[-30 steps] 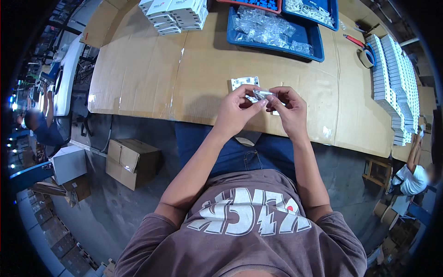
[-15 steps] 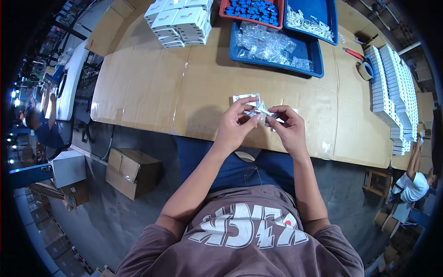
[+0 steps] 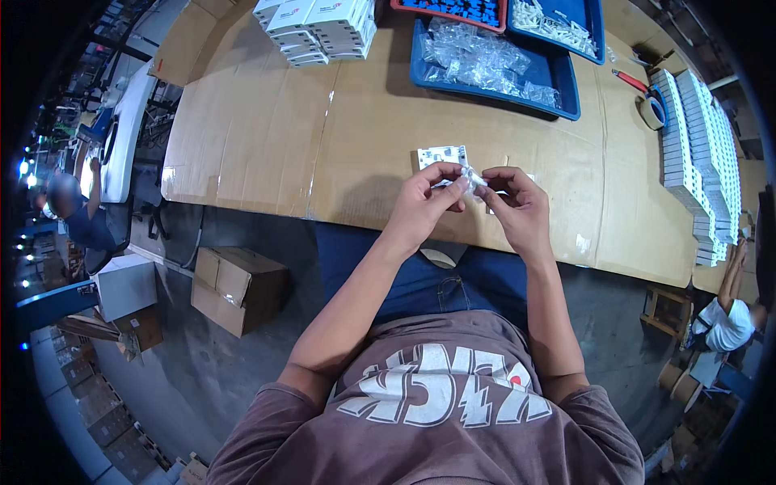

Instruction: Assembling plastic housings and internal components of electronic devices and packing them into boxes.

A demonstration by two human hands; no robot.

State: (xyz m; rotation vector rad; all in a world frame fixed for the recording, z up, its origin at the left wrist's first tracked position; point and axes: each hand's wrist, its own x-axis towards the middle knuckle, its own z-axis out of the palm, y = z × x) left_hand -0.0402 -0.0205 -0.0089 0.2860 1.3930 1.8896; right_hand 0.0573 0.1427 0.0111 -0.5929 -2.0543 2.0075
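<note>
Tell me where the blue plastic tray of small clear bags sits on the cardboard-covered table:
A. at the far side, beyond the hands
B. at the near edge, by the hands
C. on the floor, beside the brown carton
A: the blue plastic tray of small clear bags lies at the far side of the cardboard-covered table, well beyond the left hand and right hand.

**Counts on the cardboard-covered worktop**

Two hands above the near edge: left hand, right hand. Between them one small clear bag, pinched by both. One small white card lying flat just behind the fingers.

Along the far edge three trays: two blue trays, one red tray. Clear packets in the nearer blue tray too many and too overlapped to count.

One stack of white boxes at the far left. Long rows of white boxes along the right edge; number not readable.

One tape roll. One red-handled tool.

Two cardboard boxes on the floor.
</note>
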